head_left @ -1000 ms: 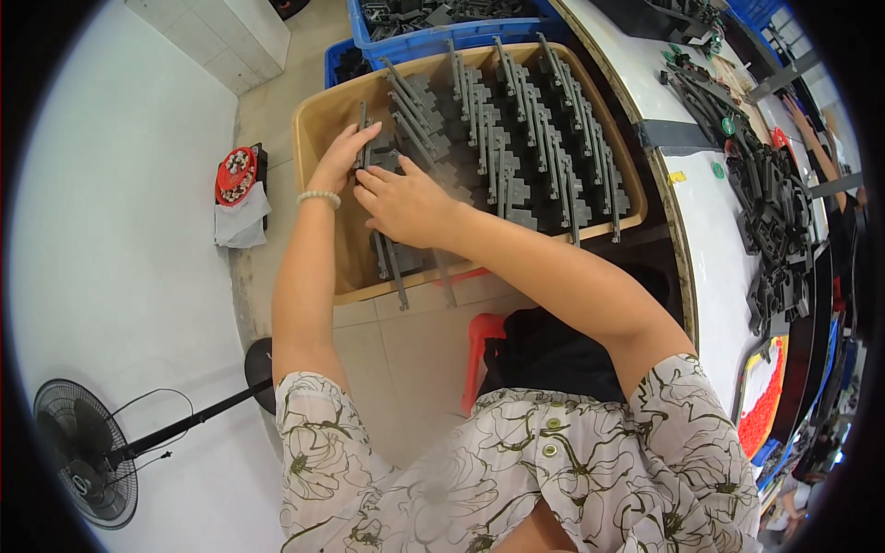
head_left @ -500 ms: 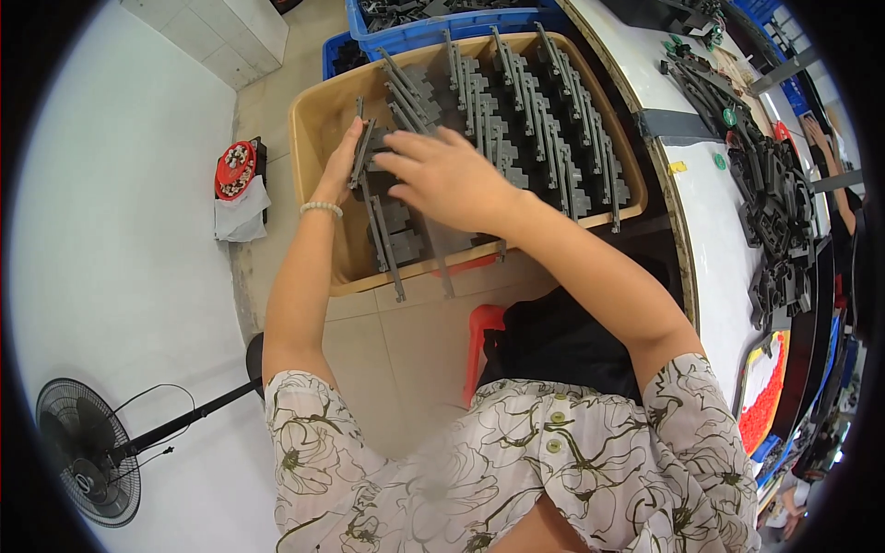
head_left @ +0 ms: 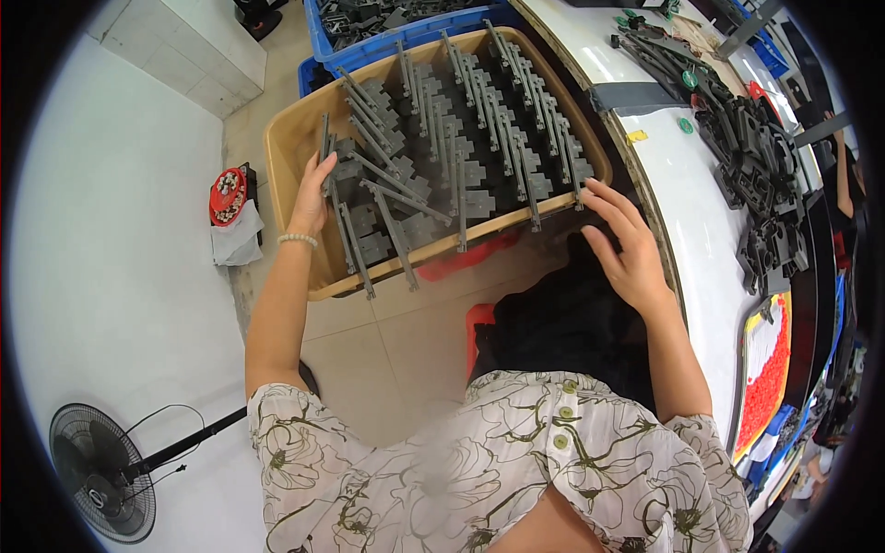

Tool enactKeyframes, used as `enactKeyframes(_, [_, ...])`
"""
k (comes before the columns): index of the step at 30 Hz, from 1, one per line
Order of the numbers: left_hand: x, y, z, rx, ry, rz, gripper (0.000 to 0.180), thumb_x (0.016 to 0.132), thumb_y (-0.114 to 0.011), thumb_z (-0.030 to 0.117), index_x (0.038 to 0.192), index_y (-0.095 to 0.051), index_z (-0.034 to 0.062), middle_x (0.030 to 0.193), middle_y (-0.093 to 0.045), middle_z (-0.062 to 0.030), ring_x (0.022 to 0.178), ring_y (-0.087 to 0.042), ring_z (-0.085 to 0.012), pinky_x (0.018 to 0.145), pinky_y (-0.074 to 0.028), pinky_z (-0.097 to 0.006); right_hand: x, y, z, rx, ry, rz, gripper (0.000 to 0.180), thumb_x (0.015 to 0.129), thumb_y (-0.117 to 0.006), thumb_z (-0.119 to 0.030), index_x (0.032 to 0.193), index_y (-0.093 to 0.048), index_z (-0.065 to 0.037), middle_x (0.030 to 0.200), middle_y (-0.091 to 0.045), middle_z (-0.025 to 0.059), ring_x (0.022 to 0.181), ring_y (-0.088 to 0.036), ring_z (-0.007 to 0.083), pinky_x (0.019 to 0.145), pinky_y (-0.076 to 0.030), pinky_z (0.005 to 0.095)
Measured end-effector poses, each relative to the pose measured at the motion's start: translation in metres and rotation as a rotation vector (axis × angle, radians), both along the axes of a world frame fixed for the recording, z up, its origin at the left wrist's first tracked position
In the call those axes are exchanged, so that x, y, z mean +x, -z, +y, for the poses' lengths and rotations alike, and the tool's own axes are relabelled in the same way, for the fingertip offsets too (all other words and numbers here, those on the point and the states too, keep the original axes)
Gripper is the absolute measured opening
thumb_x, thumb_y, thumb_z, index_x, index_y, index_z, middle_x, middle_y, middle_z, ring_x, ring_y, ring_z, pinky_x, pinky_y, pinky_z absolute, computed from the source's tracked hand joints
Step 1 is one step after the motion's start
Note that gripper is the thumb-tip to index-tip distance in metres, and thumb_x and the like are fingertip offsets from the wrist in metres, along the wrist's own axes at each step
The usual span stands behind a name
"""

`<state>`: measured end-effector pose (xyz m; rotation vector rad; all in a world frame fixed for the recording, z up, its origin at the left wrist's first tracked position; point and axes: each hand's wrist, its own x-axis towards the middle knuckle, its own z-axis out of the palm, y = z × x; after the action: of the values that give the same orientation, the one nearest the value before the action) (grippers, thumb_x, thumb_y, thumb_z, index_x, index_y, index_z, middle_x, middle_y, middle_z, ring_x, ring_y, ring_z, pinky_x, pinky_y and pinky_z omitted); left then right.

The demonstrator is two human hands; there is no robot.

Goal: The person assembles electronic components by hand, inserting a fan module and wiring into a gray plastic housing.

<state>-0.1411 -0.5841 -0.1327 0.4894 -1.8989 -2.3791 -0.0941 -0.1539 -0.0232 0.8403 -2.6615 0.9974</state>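
A tan plastic tub point(head_left: 286, 175) holds rows of long dark grey plastic parts point(head_left: 493, 115), tilted and nested against one another, each with a flat tab. At the tub's left end my left hand point(head_left: 312, 198) is closed around a dark grey plastic part point(head_left: 325, 138); its fingers are partly hidden. Beside it, a few parts lie slanted across the row, and some stick out over the near rim. Over by the near right corner of the tub, my right hand point(head_left: 627, 249) has its fingers apart and holds nothing, fingertips close to the rim and the last part there.
Blue crates point(head_left: 369, 32) of dark parts stand behind the tub. Along the right runs a white worktable point(head_left: 682, 184) bearing a heap of black parts point(head_left: 756, 175) and a tray of red pieces point(head_left: 765, 378). A red stool point(head_left: 479, 323) and a fan point(head_left: 101, 470) are nearer me.
My right hand has left the parts at the left and moved right to the tub's near corner. The left hand stays at the left end. The whole view has shifted slightly.
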Motion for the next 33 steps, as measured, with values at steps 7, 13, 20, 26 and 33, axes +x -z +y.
enactKeyframes(7, [0.007,-0.014,0.012,-0.285,-0.149,-0.158,0.05,0.078,-0.067,0.034,0.109,-0.049,-0.0007,0.101,-0.055,-0.007,0.093,-0.054,-0.0137,0.079,-0.045,-0.031,0.023,0.004,0.022,-0.059,0.064,-0.08,0.032,0.083,-0.06,-0.01,0.114,-0.055,-0.004,0.122,-0.052,0.0129,0.111,-0.05,0.0305,0.093,-0.041,0.0359])
enactKeyframes(13, [0.003,-0.004,0.0,-0.084,-0.127,-0.213,0.036,0.082,-0.064,0.033,0.094,-0.056,0.001,0.084,-0.058,-0.0035,0.081,-0.054,-0.0115,0.07,-0.045,-0.028,0.025,0.005,-0.006,-0.068,-0.109,-0.002,0.033,0.078,-0.063,-0.008,0.11,-0.057,-0.004,0.118,-0.054,0.0139,0.105,-0.052,0.0314,0.09,-0.042,0.0377])
enactKeyframes(20, [0.009,-0.003,0.021,-0.166,-0.044,-0.143,0.031,0.085,-0.058,0.034,0.089,-0.056,0.0033,0.082,-0.056,-0.002,0.074,-0.052,-0.0114,0.067,-0.041,-0.023,0.007,0.01,-0.06,-0.066,-0.295,0.056,0.03,0.076,-0.063,-0.013,0.104,-0.058,-0.003,0.115,-0.054,0.0133,0.106,-0.051,0.0294,0.092,-0.039,0.0394])
enactKeyframes(26, [0.012,0.01,-0.002,-0.374,-0.214,-0.17,0.055,0.081,-0.052,0.052,0.102,-0.051,0.0016,0.098,-0.053,-0.0084,0.089,-0.051,-0.0179,0.074,-0.04,-0.035,0.006,0.007,-0.072,-0.057,-0.371,0.056,0.03,0.076,-0.064,-0.01,0.105,-0.057,-0.003,0.114,-0.054,0.0145,0.1,-0.053,0.0315,0.087,-0.042,0.0391])
enactKeyframes(33, [-0.033,0.001,-0.029,-0.237,-0.295,-0.052,0.072,0.078,-0.048,0.064,0.115,-0.047,0.0025,0.119,-0.049,-0.012,0.103,-0.048,-0.0229,0.085,-0.037,-0.041,0.01,0.014,-0.07,-0.049,-0.365,0.034,0.031,0.077,-0.064,-0.009,0.106,-0.057,-0.002,0.114,-0.054,0.0144,0.1,-0.053,0.0313,0.085,-0.042,0.0387])
